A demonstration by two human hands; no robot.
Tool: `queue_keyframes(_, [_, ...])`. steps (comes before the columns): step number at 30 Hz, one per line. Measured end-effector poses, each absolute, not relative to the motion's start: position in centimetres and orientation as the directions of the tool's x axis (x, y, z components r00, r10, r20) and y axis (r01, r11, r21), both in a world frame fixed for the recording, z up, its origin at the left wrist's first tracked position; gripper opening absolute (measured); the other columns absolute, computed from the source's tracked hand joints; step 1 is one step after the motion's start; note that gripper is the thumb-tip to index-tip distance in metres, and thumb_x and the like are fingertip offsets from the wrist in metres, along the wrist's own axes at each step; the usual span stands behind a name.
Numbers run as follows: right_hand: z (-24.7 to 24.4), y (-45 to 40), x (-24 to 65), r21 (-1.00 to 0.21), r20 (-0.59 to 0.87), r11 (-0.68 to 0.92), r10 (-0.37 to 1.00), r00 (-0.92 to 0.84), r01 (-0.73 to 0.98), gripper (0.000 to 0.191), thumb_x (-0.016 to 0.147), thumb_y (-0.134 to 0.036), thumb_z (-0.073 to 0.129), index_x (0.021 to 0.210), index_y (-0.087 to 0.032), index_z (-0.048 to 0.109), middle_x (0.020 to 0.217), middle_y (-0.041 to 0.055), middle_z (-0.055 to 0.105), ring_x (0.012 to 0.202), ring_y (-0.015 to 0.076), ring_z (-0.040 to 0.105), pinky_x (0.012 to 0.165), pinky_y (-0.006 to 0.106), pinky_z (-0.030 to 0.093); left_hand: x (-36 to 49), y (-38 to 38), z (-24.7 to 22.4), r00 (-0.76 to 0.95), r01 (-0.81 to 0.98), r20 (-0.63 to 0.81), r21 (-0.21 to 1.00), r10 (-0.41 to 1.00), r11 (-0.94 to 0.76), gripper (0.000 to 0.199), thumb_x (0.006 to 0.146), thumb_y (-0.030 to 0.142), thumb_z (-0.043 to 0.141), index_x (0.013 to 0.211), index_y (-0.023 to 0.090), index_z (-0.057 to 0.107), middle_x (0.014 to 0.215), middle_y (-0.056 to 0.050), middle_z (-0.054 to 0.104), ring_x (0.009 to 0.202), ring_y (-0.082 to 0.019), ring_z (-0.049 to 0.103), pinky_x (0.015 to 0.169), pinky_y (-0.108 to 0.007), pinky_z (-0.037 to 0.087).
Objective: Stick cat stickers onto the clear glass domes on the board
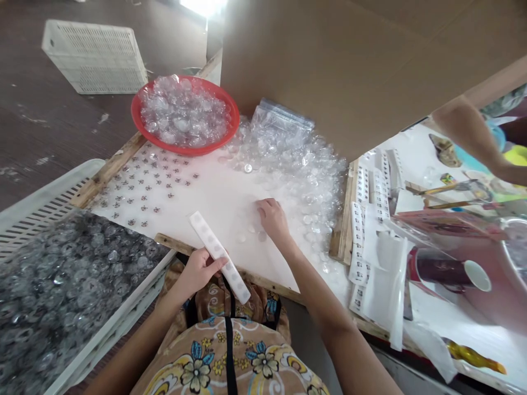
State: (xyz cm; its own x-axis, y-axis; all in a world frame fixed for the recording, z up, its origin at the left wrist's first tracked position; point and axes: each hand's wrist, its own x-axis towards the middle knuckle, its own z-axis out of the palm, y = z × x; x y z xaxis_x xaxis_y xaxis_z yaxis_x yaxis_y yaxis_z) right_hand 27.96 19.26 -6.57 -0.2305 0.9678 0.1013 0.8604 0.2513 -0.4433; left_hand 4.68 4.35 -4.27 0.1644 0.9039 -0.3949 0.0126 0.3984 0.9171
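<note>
In my left hand [205, 269] is a narrow white strip of stickers [220, 257], pinched near its middle with the thumb on top. A row of faint round shapes runs along the strip. My right hand [272, 218] rests on the white tabletop [214, 192] with its fingers curled together; whatever is under the fingertips is hidden. Beside it lie a few small clear discs [241, 238]. A heap of clear plastic pieces [296, 159] spreads to its right. Small dark printed figures [144, 186] sit in rows on the table's left part.
A red basin [135, 112] of clear plastic pieces stands at the back. To the left are a full crate [82, 274] and a white basket [94, 55]. A large cardboard sheet [349, 60] blocks the back right. Printed strips [359, 241] and a dark mug [444, 271] lie right, near another person's arm [469, 131].
</note>
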Motion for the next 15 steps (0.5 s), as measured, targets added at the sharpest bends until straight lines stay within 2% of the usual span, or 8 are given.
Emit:
queue_keyframes(4, [-6.59,19.16,27.35,-0.462,0.095,0.261,0.965,-0.246,0.848,0.036,0.09,-0.01,0.042,0.113,-0.016,0.069,0.111,0.0164,0.065,0.099,0.0278,0.062,0.083,0.041,0.052,4.78,4.43,-4.18,0.146,-0.003,-0.411,0.91,0.9,0.415,0.043,0.075,0.05,0.072,0.096,0.013,0.071,0.081,-0.008,0.073,0.07,-0.023,0.068,0.056,-0.033,0.058])
queue_keyframes(8, [-6.18,19.01,27.46,-0.626,0.131,0.263,0.963,-0.234,0.734,0.036,0.089,-0.012,0.041,0.111,-0.017,0.068,0.11,0.0141,0.067,0.098,0.0244,0.064,0.084,0.039,0.052,4.84,4.5,-4.16,0.144,-0.004,-0.431,0.9,0.891,0.436,0.045,0.073,0.051,0.073,0.096,0.012,0.071,0.08,-0.008,0.073,0.07,-0.024,0.068,0.057,-0.033,0.058])
queue_keyframes(12, [-5.82,19.34,27.47,-0.86,0.012,0.084,0.99,-0.144,0.504,0.028,0.085,-0.022,0.048,0.104,-0.02,0.069,0.105,0.0091,0.071,0.087,0.0188,0.066,0.079,0.036,0.055,4.83,4.57,-3.91,0.146,0.001,-0.447,0.892,0.882,0.452,0.047,0.072,0.052,0.074,0.096,0.012,0.071,0.08,-0.008,0.073,0.07,-0.024,0.068,0.057,-0.034,0.058])
queue_keyframes(15, [-5.67,19.59,27.71,-0.922,-0.133,-0.085,0.986,-0.104,0.378,0.028,0.081,-0.023,0.052,0.103,-0.019,0.069,0.102,0.0079,0.073,0.079,0.0163,0.065,0.073,0.033,0.056,4.82,4.57,-3.81,0.146,-0.003,-0.446,0.892,0.883,0.452,0.046,0.072,0.052,0.074,0.096,0.012,0.071,0.081,-0.008,0.072,0.071,-0.024,0.068,0.057,-0.034,0.058])
